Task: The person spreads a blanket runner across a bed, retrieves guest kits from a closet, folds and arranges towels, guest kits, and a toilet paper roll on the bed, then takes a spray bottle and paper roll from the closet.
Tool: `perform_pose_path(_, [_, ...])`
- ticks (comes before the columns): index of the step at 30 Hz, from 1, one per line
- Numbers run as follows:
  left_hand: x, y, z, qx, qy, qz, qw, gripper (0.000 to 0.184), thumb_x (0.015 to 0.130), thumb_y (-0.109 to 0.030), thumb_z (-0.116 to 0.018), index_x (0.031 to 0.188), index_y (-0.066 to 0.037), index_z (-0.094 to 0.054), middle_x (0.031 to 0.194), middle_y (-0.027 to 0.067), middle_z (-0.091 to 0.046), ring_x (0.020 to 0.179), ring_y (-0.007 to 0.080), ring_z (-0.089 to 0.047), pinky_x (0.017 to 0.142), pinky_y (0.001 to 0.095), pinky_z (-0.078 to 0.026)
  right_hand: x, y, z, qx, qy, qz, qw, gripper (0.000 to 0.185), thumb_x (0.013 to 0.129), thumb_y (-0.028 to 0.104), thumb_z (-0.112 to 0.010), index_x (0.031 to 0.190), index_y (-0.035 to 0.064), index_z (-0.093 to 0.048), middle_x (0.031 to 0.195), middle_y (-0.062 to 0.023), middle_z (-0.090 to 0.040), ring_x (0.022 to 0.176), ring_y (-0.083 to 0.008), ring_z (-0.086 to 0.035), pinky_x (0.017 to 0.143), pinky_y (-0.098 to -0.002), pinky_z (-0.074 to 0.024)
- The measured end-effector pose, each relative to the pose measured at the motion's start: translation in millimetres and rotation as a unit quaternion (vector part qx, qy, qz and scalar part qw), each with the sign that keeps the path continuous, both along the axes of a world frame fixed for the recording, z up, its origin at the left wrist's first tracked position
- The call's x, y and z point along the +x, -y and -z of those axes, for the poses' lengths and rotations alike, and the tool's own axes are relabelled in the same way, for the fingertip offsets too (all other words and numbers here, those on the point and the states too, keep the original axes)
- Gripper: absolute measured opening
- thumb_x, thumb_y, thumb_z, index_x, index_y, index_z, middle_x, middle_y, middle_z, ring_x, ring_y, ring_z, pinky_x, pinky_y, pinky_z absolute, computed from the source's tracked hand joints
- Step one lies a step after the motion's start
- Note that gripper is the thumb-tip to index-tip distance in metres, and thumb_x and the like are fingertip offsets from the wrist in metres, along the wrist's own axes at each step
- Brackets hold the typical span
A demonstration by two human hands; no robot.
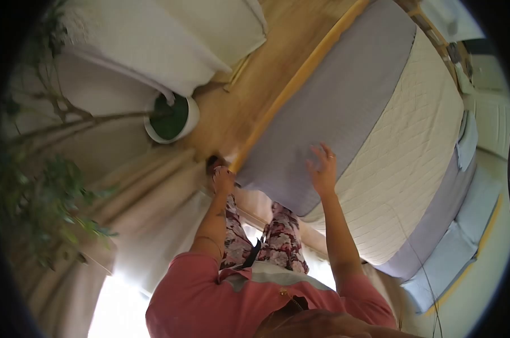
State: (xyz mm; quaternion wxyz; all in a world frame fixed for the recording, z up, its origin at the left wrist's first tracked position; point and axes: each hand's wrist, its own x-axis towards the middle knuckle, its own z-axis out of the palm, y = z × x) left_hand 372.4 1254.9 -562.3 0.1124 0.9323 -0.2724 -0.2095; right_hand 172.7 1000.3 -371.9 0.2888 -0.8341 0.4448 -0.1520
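Note:
My left hand (223, 181) is lowered by the near left corner of the bed, its fingers curled closed. Whatever it holds, if anything, is hidden. Just beyond it is a small dark thing (213, 163), too blurred to name. My right hand (322, 173) is raised over the bed with fingers spread, holding nothing. Beneath it lies grey bedding (317, 112), which covers the foot end and side of the mattress. A cream quilted cover (404, 146) lies over the middle of the bed, with its edge along the grey part.
Wooden bed frame (300, 79) runs beside the wood floor (232, 115). A white plant pot (194, 115) with a leafy plant (63, 197) stands left, near long beige curtains (136, 191). White cloth (170, 39) drapes something at upper left. Light blue pillows (444, 265) lie at the bed's far right.

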Motion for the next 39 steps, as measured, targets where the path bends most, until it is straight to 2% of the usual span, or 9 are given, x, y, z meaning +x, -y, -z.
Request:
perform_pose_path(7, [84.6,-2.3,-63.0,0.141,-0.190,0.112,0.965,0.025,0.076,-0.027,-0.057,0.090,-0.006,-0.056,0.091,0.0163,-0.057,0.092,0.0337,-0.053,0.078,0.0436,-0.042,61.8,-44.2,35.7,0.086,-0.287,0.054,0.953,0.053,0.062,0.025,-0.069,0.113,0.0220,-0.055,0.140,-0.0055,-0.021,0.129,-0.0392,-0.009,0.093,-0.0650,-0.0223])
perform_pose_path(11, [200.6,115.2,-102.8,-0.042,-0.180,0.320,0.929,0.023,0.083,-0.022,-0.047,0.090,-0.002,-0.055,0.085,0.0177,-0.057,0.086,0.0292,-0.054,0.076,0.0364,-0.042,99.4,-45.5,28.1,0.154,-0.368,0.048,0.916,0.051,0.063,0.035,-0.066,0.112,0.0226,-0.057,0.143,-0.0034,-0.014,0.129,-0.0431,0.004,0.088,-0.0727,-0.0165])
perform_pose_path(13, [216.5,192.0,-174.7,-0.137,-0.237,0.168,0.947,0.022,0.084,-0.019,-0.047,0.094,-0.001,-0.055,0.087,0.0125,-0.058,0.084,0.0230,-0.054,0.076,0.0327,-0.041,102.8,-40.7,27.9,0.196,-0.389,0.047,0.899,0.049,0.065,0.037,-0.064,0.111,0.0222,-0.057,0.143,-0.0034,-0.013,0.128,-0.0438,0.005,0.087,-0.0729,-0.0171])
perform_pose_path(15, [256.6,246.3,-172.6,-0.250,-0.334,0.134,0.899,0.023,0.085,-0.019,-0.046,0.099,-0.002,-0.054,0.091,0.0068,-0.057,0.084,0.0179,-0.053,0.077,0.0295,-0.041,101.7,-30.3,44.4,0.220,-0.412,0.036,0.883,0.047,0.068,0.044,-0.060,0.109,0.0207,-0.059,0.140,-0.0064,-0.023,0.128,-0.0423,-0.008,0.090,-0.0702,-0.0187])
perform_pose_path(21, [315.0,347.8,-266.3,-0.067,-0.389,0.096,0.914,0.037,0.087,-0.034,-0.044,0.113,-0.010,-0.048,0.108,0.0040,-0.054,0.092,0.0158,-0.053,0.079,0.0309,-0.039,99.0,30.7,65.7,0.378,-0.378,-0.012,0.845,0.044,0.071,0.051,-0.054,0.097,0.0171,-0.065,0.098,-0.0093,-0.062,0.093,-0.0326,-0.057,0.086,-0.0441,-0.0425])
perform_pose_path(29, [388.1,480.7,-215.0,0.158,-0.477,0.058,0.863,0.039,0.086,-0.036,-0.043,0.114,-0.011,-0.047,0.099,0.0042,-0.057,0.085,0.0156,-0.054,0.073,0.0313,-0.043,72.0,228.3,86.9,0.610,-0.049,0.129,0.780,0.022,0.078,0.025,-0.052,0.086,0.0106,-0.067,0.081,-0.0111,-0.065,0.063,-0.0209,-0.062,0.060,-0.0332,-0.0480])
perform_pose_path(32, [374.6,536.5,-201.7,0.229,-0.449,0.080,0.860,0.040,0.087,-0.033,-0.041,0.119,-0.011,-0.043,0.107,0.0065,-0.055,0.091,0.0193,-0.054,0.079,0.0353,-0.041,63.6,322.3,11.8,0.358,-0.045,0.175,0.916,0.024,0.078,0.025,-0.051,0.082,0.0062,-0.065,0.077,-0.0054,-0.065,0.059,-0.0167,-0.060,0.059,-0.0328,-0.0474])
perform_pose_path(35, [358.5,615.0,-188.5,0.159,-0.463,0.064,0.870,0.040,0.088,-0.032,-0.039,0.121,-0.011,-0.041,0.112,0.0078,-0.053,0.096,0.0222,-0.053,0.081,0.0381,-0.041,69.7,373.6,-19.4,0.386,0.171,0.353,0.835,0.025,0.078,0.026,-0.052,0.078,0.0047,-0.064,0.071,-0.0049,-0.063,0.057,-0.0148,-0.059,0.057,-0.0308,-0.0468])
perform_pose_path(39, [325.6,782.2,-162.4,0.172,-0.498,0.105,0.843,0.040,0.087,-0.032,-0.041,0.119,-0.009,-0.043,0.109,0.0080,-0.054,0.097,0.0214,-0.053,0.080,0.0358,-0.041,64.9,443.8,-15.6,0.356,0.139,0.404,0.831,0.025,0.077,0.026,-0.053,0.077,0.0041,-0.063,0.070,-0.0059,-0.062,0.057,-0.0149,-0.059,0.056,-0.0285,-0.0465])
